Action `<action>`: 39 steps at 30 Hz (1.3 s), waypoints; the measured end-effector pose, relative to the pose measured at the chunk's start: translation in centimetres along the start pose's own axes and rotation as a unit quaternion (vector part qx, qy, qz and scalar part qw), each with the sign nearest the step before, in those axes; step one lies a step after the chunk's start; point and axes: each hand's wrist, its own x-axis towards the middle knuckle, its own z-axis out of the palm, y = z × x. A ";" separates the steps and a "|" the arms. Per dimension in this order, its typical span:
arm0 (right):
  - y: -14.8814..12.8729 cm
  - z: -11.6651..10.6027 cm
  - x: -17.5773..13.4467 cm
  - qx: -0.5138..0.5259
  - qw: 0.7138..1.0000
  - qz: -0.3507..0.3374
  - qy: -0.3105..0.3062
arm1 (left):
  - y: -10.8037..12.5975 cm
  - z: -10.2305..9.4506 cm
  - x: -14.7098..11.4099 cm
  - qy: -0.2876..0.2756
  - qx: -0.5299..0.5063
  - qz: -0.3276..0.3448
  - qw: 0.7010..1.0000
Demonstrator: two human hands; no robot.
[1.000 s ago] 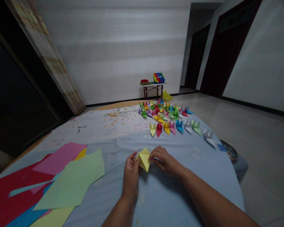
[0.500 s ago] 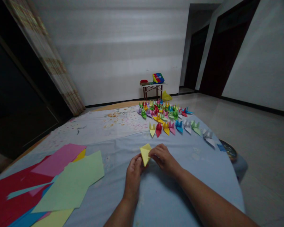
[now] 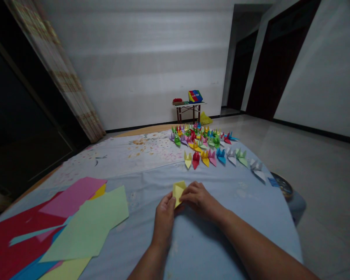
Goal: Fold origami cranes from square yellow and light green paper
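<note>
A small folded piece of yellow paper [image 3: 178, 190] is held between my hands, just above the light blue tablecloth [image 3: 146, 217]. My left hand [image 3: 165, 210] pinches its lower left edge, thumb on top. From the other side, the fingertips of my right hand [image 3: 200, 198] press together on the paper's right edge and hide part of it. Beyond my hands stands a row of folded paper cranes [image 3: 204, 158] in several colours.
Loose coloured sheets overlap on the left, a pale green sheet [image 3: 90, 225] on top and a red sheet [image 3: 14, 229] beneath. More paper cranes [image 3: 198, 136] crowd the table's far end. A grey stool [image 3: 297, 204] with a round tin stands beyond the right edge.
The yellow paper has gone from a pointed kite-like outline to a blunter one with a flat top edge. My right fingers have shifted slightly down and left along it.
</note>
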 end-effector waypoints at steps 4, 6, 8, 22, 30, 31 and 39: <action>0.1 0.1 0.0 0.014 1.000 -0.007 0.013 | 0.3 0.2 -0.3 0.009 0.018 0.006 1.000; 0.3 0.2 -0.1 0.021 0.999 -0.011 0.028 | 0.4 0.1 -0.4 0.004 0.018 0.015 1.000; 0.4 0.3 -0.1 0.027 0.999 -0.013 0.039 | 0.4 0.0 -0.5 -0.003 0.014 0.027 1.000; 0.9 0.1 -0.1 0.255 0.950 0.129 0.123 | -0.1 -0.1 -0.1 -0.054 -0.002 0.000 0.999; 1.7 0.4 -0.1 0.411 0.867 0.215 0.183 | 0.3 0.6 -0.7 -0.045 0.066 0.018 0.997; 1.7 0.5 0.0 0.418 0.863 0.218 0.183 | 0.3 0.6 -0.7 -0.049 0.077 0.022 0.996; 0.9 0.1 -0.1 0.386 0.891 0.195 0.143 | -0.6 0.3 0.0 -0.035 0.036 0.037 0.998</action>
